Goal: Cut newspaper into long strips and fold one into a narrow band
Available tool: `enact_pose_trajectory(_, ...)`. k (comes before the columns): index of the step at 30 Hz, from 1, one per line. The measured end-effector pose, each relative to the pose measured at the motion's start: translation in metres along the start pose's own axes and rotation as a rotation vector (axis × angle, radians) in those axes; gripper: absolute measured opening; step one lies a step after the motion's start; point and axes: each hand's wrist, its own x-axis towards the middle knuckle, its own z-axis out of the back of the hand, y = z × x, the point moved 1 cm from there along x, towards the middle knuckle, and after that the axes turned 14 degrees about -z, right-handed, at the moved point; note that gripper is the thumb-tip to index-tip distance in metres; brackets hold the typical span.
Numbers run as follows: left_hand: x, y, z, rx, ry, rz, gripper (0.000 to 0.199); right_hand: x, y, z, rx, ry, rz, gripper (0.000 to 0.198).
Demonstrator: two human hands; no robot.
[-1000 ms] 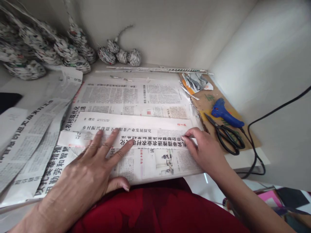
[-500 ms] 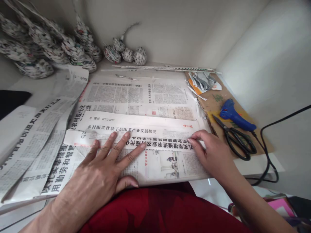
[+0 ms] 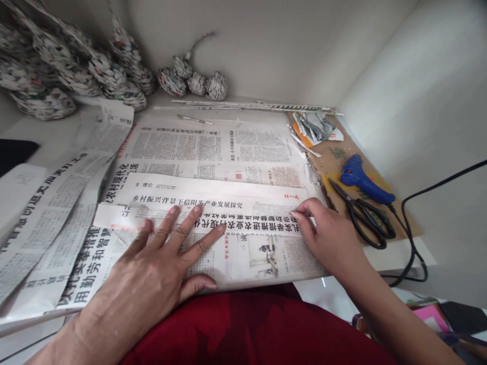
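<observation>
A long newspaper strip [image 3: 262, 200], its near edge folded over, lies across a newspaper sheet [image 3: 171, 144] spread on the table. My left hand [image 3: 163, 263] rests flat on the strip's left half, fingers spread wide. At the strip's right end, my right hand [image 3: 329, 230] pinches the folded edge between thumb and forefinger. The other fingers of that hand are curled and partly hidden.
Black scissors [image 3: 365, 218] and a blue glue gun [image 3: 367, 182] lie on cardboard [image 3: 335, 162] at right, beside a black cable [image 3: 411, 233]. Woven paper gourds [image 3: 122, 81] and thin paper rods [image 3: 247, 106] stand or lie at the back. Loose newspaper [image 3: 45, 228] covers the left.
The whole view has shifted slightly, so things appear a little further left. Both hands keep almost the same position on the newspaper strip.
</observation>
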Motion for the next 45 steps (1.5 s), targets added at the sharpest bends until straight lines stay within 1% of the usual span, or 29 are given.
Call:
enact_pose_trajectory(6, 0.001, -0.002, 0.000, -0.019, -0.009, 0.023, 0.089, 0.001, 0.003, 0.001, -0.089, -0.007, -0.041, 0.021)
enact_pose_trajectory(9, 0.001, -0.002, 0.000, -0.021, -0.003, 0.020, 0.090, -0.001, 0.004, 0.000, -0.103, -0.045, -0.052, 0.021)
enact_pose_trajectory(13, 0.003, -0.002, 0.000, 0.006, 0.003, 0.003, 0.092, -0.006, 0.005, 0.000, -0.128, -0.128, -0.080, 0.024)
enact_pose_trajectory(17, 0.005, -0.002, 0.000, -0.001, -0.007, -0.005, 0.093, -0.009, 0.007, 0.004, -0.189, -0.144, -0.122, 0.027)
enact_pose_trajectory(23, 0.006, -0.005, 0.001, -0.001, -0.018, 0.028, 0.089, -0.009, 0.014, 0.008, -0.311, -0.135, -0.134, 0.026)
enact_pose_trajectory(28, 0.009, -0.006, 0.003, -0.004, 0.006, 0.043, 0.081, -0.009, 0.020, 0.012, -0.435, -0.119, -0.121, 0.026)
enact_pose_trajectory(34, 0.010, -0.007, 0.006, -0.020, 0.008, 0.055, 0.077, -0.008, 0.027, 0.016, -0.481, -0.113, -0.098, 0.026)
enact_pose_trajectory(39, 0.010, -0.009, 0.007, -0.040, -0.007, 0.083, 0.074, -0.006, 0.022, 0.019, -0.495, -0.146, -0.133, 0.026)
enact_pose_trajectory(41, 0.010, -0.009, 0.007, -0.044, -0.009, 0.085, 0.073, -0.011, 0.018, 0.027, -0.492, -0.182, -0.156, 0.028)
enact_pose_trajectory(43, 0.010, -0.009, 0.006, -0.046, -0.011, 0.078, 0.074, -0.022, 0.018, 0.038, -0.423, -0.283, -0.115, 0.031)
enact_pose_trajectory(44, 0.010, -0.009, 0.006, -0.044, -0.012, 0.075, 0.074, -0.030, 0.020, 0.043, -0.343, -0.369, -0.052, 0.032)
enact_pose_trajectory(45, 0.010, -0.009, 0.006, -0.041, -0.013, 0.073, 0.074, -0.038, 0.025, 0.046, -0.244, -0.438, 0.041, 0.032)
